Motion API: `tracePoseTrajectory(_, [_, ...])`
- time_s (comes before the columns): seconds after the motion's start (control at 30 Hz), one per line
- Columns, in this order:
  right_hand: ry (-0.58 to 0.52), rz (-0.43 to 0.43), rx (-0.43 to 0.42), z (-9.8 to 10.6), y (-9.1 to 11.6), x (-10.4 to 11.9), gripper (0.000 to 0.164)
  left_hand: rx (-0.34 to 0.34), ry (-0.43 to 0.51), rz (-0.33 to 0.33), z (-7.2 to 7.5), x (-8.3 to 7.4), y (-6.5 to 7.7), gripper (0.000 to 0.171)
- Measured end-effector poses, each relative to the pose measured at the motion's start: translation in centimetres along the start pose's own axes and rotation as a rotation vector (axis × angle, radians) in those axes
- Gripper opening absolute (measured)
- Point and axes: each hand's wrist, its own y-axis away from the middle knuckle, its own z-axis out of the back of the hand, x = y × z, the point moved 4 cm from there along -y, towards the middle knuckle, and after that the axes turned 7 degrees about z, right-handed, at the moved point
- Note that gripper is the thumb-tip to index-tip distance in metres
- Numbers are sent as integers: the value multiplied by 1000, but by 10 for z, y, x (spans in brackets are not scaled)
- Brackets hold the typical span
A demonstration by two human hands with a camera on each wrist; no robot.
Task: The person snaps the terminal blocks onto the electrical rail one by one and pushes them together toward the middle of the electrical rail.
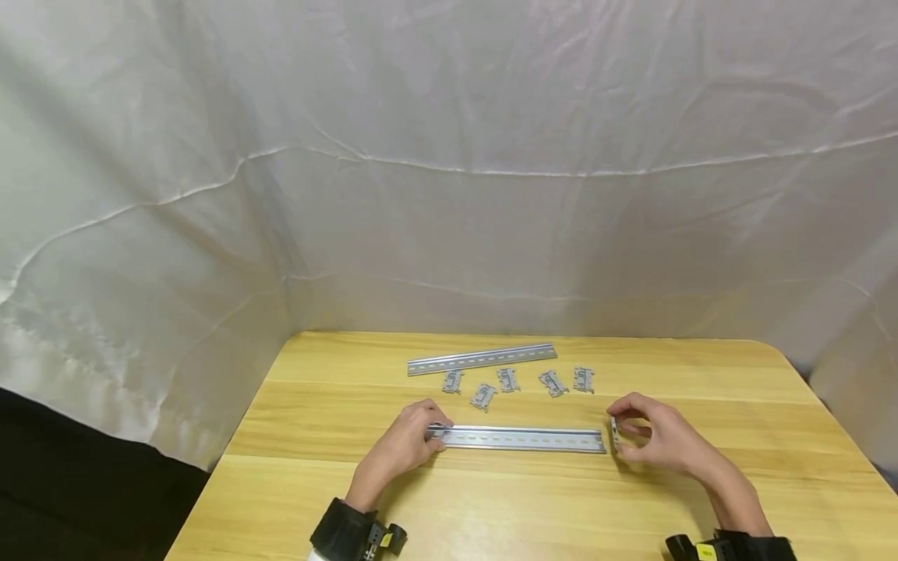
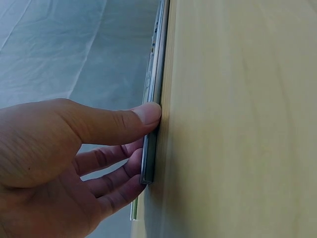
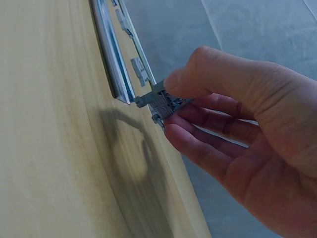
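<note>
A slotted metal DIN rail (image 1: pixel 522 439) lies across the table in front of the person. At its left end the left hand (image 1: pixel 409 435) grips it, thumb on the near edge and fingers on the far side, as the left wrist view shows with the rail (image 2: pixel 154 84). Just past the rail's right end, the right hand (image 1: pixel 662 433) pinches a small grey DIN rail terminal block (image 3: pixel 166 99) between thumb and fingers. The terminal block is held on edge, above the table and close to the rail's end (image 3: pixel 124 91).
A second slotted rail (image 1: pixel 482 359) lies at the back of the table (image 1: pixel 295 467). Several grey terminal blocks (image 1: pixel 507 379) are scattered between the two rails. A pale cloth (image 1: pixel 449 234) hangs behind and at the sides of the table.
</note>
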Motion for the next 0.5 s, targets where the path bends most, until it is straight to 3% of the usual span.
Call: tracePoseTrajectory(0.5, [-92,-24,35,-6,3,-6,51,-9,-7,1,0,0,-1,27])
